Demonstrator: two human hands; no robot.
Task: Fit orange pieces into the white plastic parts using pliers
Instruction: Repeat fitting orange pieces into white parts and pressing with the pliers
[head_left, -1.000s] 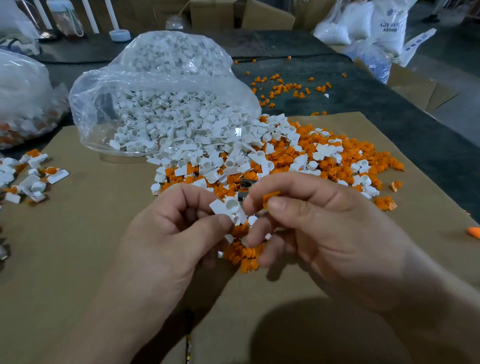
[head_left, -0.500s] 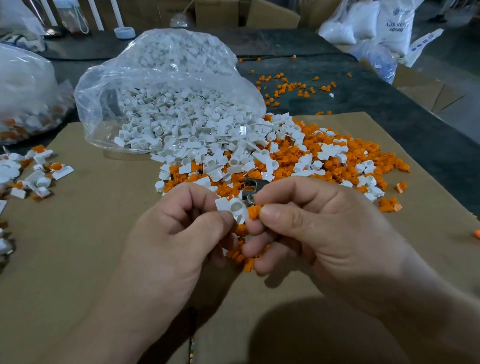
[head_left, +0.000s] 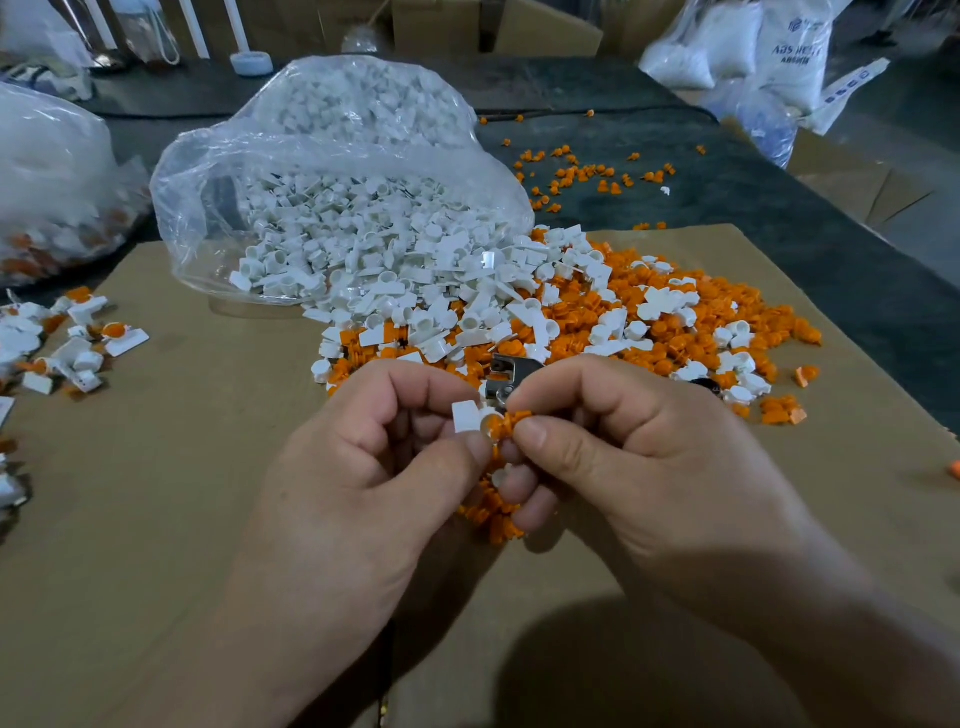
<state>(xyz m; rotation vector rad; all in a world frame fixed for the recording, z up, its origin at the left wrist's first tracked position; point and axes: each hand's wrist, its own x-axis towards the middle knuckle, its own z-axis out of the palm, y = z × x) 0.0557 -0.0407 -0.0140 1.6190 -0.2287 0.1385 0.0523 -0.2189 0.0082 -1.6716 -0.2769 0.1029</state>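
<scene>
Misalignment is the chief risk here. The left hand (head_left: 363, 467) has its grip clamped on one white plastic part (head_left: 465, 415), thumb and forefinger pinching it above the near middle of the worktop. The right hand (head_left: 623, 457) has its grip clamped on an orange piece (head_left: 511, 422), which touches the round socket end of the white part. How far the orange piece has entered cannot be told; fingertips cover the joint. If it goes in tilted, a squeeze would likely jam it crooked or mar the socket.

Both things are small and held only at the fingertips, so a hard push could flick either one out into the heap (head_left: 649, 322) of loose white and orange pieces just behind the hands, where it would be lost among its like.

The pliers (head_left: 506, 371) lie on that heap, just beyond the knuckles, partly hidden. To take them up, one hand must let go, and the half-seated pair may then come apart. More orange pieces sit under the right hand's lower fingers; whether they are held or lie on the cardboard (head_left: 156, 467) I cannot tell. If held, they could spill when the grip shifts. Assembled pieces (head_left: 78, 348) lie well apart, at the left edge.
</scene>
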